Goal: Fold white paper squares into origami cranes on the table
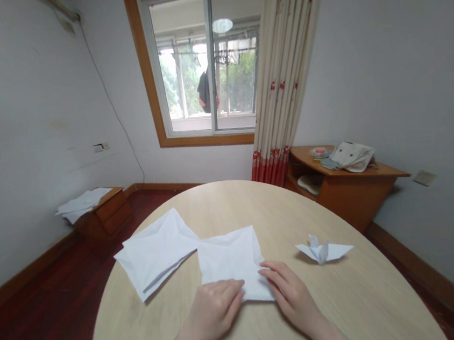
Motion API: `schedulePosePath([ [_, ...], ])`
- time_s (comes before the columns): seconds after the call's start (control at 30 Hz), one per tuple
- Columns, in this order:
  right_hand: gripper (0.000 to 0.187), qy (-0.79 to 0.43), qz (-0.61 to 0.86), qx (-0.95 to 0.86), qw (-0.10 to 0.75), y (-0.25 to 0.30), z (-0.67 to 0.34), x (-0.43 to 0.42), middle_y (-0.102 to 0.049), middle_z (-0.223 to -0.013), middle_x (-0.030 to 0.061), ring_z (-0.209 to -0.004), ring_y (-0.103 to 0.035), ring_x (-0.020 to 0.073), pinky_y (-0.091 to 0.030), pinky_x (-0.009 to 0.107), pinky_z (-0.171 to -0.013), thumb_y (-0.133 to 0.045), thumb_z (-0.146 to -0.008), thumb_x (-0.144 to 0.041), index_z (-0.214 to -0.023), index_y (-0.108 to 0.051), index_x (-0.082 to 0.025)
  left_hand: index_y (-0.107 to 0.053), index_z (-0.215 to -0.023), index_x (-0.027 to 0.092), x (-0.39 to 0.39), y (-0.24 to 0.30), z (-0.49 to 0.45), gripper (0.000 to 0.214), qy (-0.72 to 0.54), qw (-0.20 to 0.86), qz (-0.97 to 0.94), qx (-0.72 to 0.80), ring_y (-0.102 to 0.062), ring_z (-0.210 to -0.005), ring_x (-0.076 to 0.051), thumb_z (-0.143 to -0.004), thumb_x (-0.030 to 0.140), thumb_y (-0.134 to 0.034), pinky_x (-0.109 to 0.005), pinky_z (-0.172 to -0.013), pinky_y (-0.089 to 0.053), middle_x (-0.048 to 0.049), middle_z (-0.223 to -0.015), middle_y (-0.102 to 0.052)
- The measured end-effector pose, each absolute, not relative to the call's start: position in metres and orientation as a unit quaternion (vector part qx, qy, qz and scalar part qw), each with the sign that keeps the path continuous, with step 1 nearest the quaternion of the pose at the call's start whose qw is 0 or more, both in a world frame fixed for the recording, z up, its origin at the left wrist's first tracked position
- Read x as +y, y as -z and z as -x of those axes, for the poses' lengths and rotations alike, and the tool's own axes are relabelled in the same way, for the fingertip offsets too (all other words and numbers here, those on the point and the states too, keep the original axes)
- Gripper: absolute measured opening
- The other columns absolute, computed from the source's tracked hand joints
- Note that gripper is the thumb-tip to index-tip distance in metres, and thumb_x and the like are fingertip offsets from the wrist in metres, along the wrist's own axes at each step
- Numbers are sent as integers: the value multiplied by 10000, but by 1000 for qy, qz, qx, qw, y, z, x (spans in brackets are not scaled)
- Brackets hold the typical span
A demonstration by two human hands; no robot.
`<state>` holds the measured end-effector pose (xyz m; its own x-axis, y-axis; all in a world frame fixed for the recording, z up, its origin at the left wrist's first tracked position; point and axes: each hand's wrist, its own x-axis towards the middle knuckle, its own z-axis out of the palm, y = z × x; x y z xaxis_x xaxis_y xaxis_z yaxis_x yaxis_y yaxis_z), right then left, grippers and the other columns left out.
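The half-open left hand (215, 309) and right hand (292, 293) press a folded white sheet (230, 261) on the table (255, 205); a paper crane (320, 250) lies right of it, another sheet (157, 253) left.

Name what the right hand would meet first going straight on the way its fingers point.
The right hand would meet the folded white paper first; its fingertips look already at the paper's edge, though depth is hard to judge.

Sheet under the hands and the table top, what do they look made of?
The sheet looks like plain white paper: thin and matte, with soft crease lines. The table top looks like pale wood or wood-grain laminate, with fine streaky grain and a slight sheen; the look leaves that open.
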<state>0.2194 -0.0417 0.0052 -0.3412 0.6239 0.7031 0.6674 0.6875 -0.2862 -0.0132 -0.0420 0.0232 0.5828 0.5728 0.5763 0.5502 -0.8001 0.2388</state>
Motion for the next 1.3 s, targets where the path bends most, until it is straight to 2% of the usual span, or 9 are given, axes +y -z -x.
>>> schedulePosePath([
  [0.13,291,54,414,-844,338,-2,-219,-39,-630,-1213,109,-1110,-586,229,-518,415,-903,-416,-927,-156,-1150,-594,-212,-503,-1257,198,-27,-15,28,307,-311,12,-865,393,-636,-1077,-214,-972,266,-413,-355,-895,-541,-91,-1174,-663],
  [0.2,343,42,417,-859,294,-2,-218,-39,-582,-1298,111,-1201,-530,237,-467,453,-983,-424,-920,-163,-1231,-565,-205,-381,-1379,200,-21,-9,31,469,-269,24,-873,405,-487,-1263,-242,-938,310,-499,-415,-1009,-464,-113,-1362,-525],
  [0.27,418,18,420,-873,247,-3,-217,-40,-519,-1374,105,-1279,-459,241,-391,482,-1061,-439,-904,-167,-1313,-515,-202,-288,-1437,195,-18,-3,31,618,-211,48,-883,417,-354,-1351,-260,-908,367,-556,-462,-1064,-395,-135,-1462,-386],
  [0.37,498,-23,426,-884,193,-6,-215,-42,-443,-1438,93,-1335,-386,246,-297,510,-1120,-438,-890,-169,-1386,-445,-198,-265,-1453,162,-19,3,26,749,-127,82,-893,424,-211,-1402,-277,-862,480,-597,-498,-1121,-280,-158,-1511,-260],
  [0.47,532,-44,424,-889,166,-8,-213,-44,-384,-1471,97,-1373,-314,256,-231,530,-1144,-426,-886,-166,-1417,-401,-178,-242,-1463,140,-23,6,18,770,-89,93,-898,421,-139,-1417,-275,-877,542,-538,-500,-1142,-215,-161,-1527,-190],
  [0.63,573,-78,443,-883,131,-4,-211,-47,-251,-1517,120,-1411,-196,272,-256,505,-1138,-419,-895,-204,-1455,-318,-132,-145,-1490,142,-29,11,12,783,-87,91,-909,397,-67,-1427,-262,-905,535,-486,-486,-1150,-190,-144,-1545,-109],
  [0.83,616,-109,466,-869,121,5,-215,-45,-165,-1543,100,-1428,-105,263,-243,481,-1145,-419,-912,-257,-1484,-223,-141,-98,-1496,138,-27,15,13,810,-89,92,-911,392,-40,-1431,-264,-907,561,-458,-471,-1154,-177,-144,-1551,-74],
  [1.03,604,-73,478,-866,125,17,-211,-41,-117,-1554,49,-1432,-38,269,-204,511,-1151,-383,-931,-214,-1496,-170,-203,-126,-1490,106,-27,11,12,783,-64,90,-910,399,-30,-1432,-261,-928,601,-356,-461,-1160,-145,-148,-1551,-76],
  [1.3,553,-78,482,-863,130,17,-209,-39,-189,-1542,-1,-1430,-102,266,-218,524,-1144,-381,-965,-294,-1485,-193,-288,-134,-1495,130,-29,12,11,754,-75,67,-912,398,-52,-1433,-281,-938,614,-291,-520,-1148,-127,-146,-1547,-125],
])
